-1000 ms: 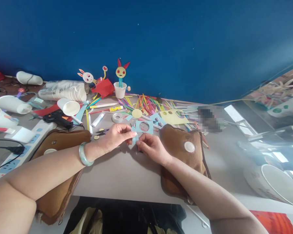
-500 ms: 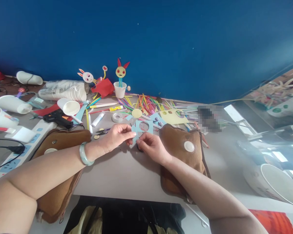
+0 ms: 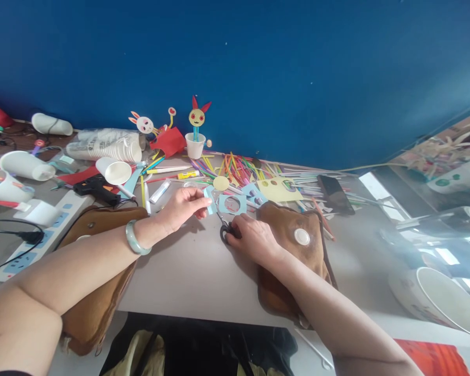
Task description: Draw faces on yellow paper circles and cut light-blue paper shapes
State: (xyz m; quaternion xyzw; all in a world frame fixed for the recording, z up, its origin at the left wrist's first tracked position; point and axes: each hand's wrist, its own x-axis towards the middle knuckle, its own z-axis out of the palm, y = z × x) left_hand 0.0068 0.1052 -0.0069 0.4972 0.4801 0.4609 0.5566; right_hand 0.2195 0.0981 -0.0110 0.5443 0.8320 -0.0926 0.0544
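My left hand (image 3: 185, 208), with a pale green bangle on its wrist, pinches a small light blue paper piece (image 3: 210, 200) between thumb and fingers. Over the table to the right, my right hand (image 3: 254, 237) is closed around the black handles of a pair of scissors (image 3: 224, 232). The blades point away from me and are partly hidden. Just beyond them lies a light blue paper sheet (image 3: 221, 204) with a round hole cut in it. A yellow paper disc (image 3: 221, 183) rests behind the paper pieces.
Brown padded cushions (image 3: 297, 266) flank the work area. Behind are pipe cleaners (image 3: 235, 166), a yellow cut-out sheet (image 3: 278, 192), a phone (image 3: 336, 194), and a paper figure in a cup (image 3: 196, 146). On the left are a glue gun (image 3: 96, 189) and a power strip (image 3: 65, 214).
My hands have moved apart. The right hand has let go of the paper and gone down to the scissors; the left still holds the small blue piece, drawn slightly left.
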